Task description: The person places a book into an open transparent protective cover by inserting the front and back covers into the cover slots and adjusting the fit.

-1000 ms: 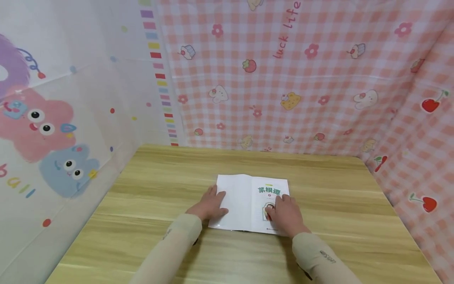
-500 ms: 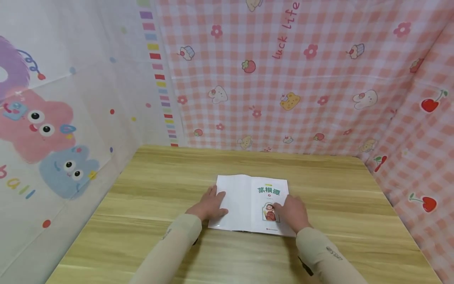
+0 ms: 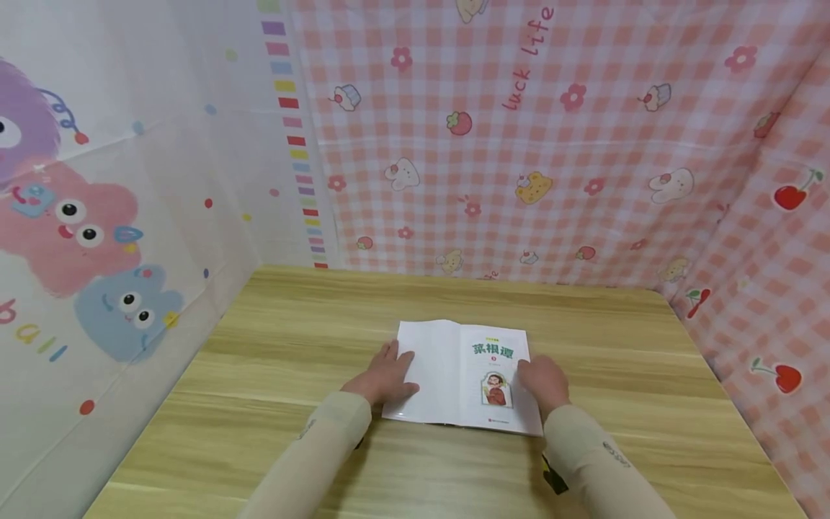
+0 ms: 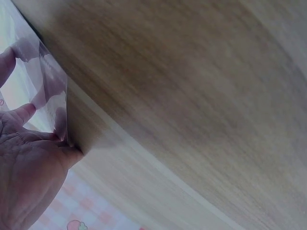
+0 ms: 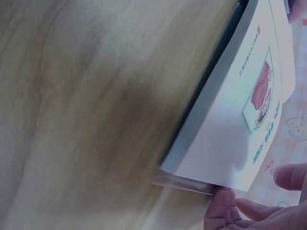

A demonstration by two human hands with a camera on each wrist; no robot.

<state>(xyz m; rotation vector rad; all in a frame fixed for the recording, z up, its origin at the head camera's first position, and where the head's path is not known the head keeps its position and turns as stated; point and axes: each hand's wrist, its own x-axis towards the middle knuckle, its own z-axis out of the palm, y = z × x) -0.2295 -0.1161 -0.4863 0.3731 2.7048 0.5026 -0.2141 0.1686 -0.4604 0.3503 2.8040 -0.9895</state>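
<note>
A book lies open on the wooden table in the head view, a blank page on the left and a title page on the right with green characters and a small figure. My left hand rests on the blank page's outer edge with its fingers spread; clear film shows under its fingers in the left wrist view. My right hand is at the title page's outer edge. In the right wrist view its fingers touch the clear cover edge, and its thumb stands apart from the page.
The wooden table reaches a pink checked cloth at the back and right. A white cloth with cartoon figures hangs on the left. Long light sleeves cover both forearms.
My right hand has slid rightward from over the title page to its outer edge, uncovering the printed figure. My left hand stays in place. The book has hardly moved.
</note>
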